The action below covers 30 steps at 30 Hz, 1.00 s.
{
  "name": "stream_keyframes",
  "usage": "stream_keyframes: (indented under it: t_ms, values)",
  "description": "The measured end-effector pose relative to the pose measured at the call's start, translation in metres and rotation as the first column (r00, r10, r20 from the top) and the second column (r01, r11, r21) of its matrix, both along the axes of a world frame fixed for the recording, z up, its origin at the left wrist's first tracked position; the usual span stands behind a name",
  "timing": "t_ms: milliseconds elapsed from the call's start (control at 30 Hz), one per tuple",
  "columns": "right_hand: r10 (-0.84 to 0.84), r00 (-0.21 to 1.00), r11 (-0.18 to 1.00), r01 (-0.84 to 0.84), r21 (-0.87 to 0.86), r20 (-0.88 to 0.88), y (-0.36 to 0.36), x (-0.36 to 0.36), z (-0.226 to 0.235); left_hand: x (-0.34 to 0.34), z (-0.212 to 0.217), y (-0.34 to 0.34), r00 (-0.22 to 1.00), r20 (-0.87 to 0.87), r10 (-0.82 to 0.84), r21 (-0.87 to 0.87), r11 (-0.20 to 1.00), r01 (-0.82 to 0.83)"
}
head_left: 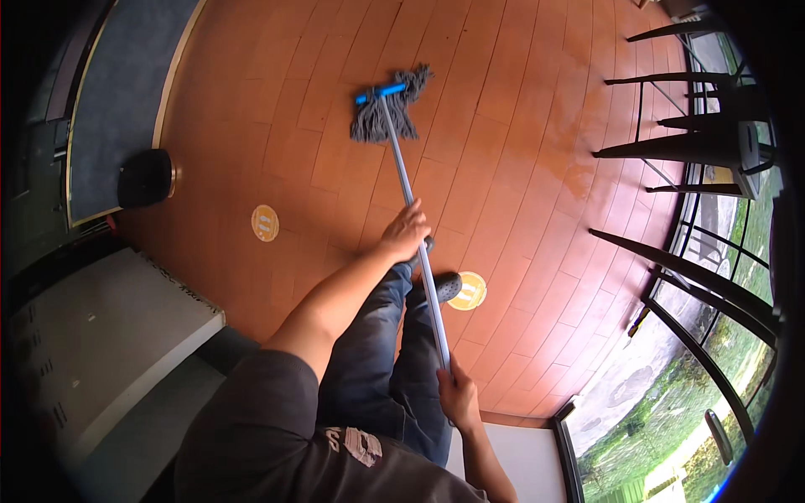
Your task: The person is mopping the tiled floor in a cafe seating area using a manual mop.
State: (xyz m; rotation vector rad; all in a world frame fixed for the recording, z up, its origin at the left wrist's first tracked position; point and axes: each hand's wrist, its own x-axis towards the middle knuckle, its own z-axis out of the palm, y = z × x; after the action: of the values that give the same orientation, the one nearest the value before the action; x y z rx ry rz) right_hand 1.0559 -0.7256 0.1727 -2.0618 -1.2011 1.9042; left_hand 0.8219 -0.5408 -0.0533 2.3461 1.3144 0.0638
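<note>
A mop with a grey string head [384, 124] and a blue clamp lies against the reddish-brown tiled floor [335, 176], its strings spread to both sides. The pale metal mop handle [433, 310] slants from the head down toward my body. Partway along the handle, my left hand [407, 230] is closed around it, arm stretched forward. Lower down, near my right hip, my right hand [459, 396] grips the handle close to its end. My legs in dark jeans and my dark shoe [449, 287] show beneath the handle.
Round yellow footprint stickers [265, 224] mark the floor, one beside my shoe. Dark-legged tall chairs [704, 149] line the right side by the windows [671, 402]. On the left are a white counter or box [126, 335], a dark mat [126, 92] and a black object [144, 178].
</note>
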Motion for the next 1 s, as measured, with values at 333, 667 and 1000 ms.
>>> stream_keyframes:
  t_ms: [333, 667, 1000]
  values:
    - [-0.052, 0.994, 0.981, 0.069, -0.183, 0.097, -0.127, 0.078, 0.105, 0.085, 0.044, -0.153, 0.971, 0.178, -0.161, -0.34, 0.916, 0.214]
    - [-0.325, 0.944, 0.923, 0.304, -0.237, -0.057, -0.096, 0.046, 0.084, 0.063, 0.058, -0.083, 0.984, 0.041, -0.175, -0.166, 0.97, 0.179]
    - [-0.235, 0.971, 0.97, 0.232, -0.069, -0.039, -0.053, 0.0, 0.002, 0.034, 0.002, -0.005, 0.952, -0.184, -0.246, -0.145, 0.964, 0.221]
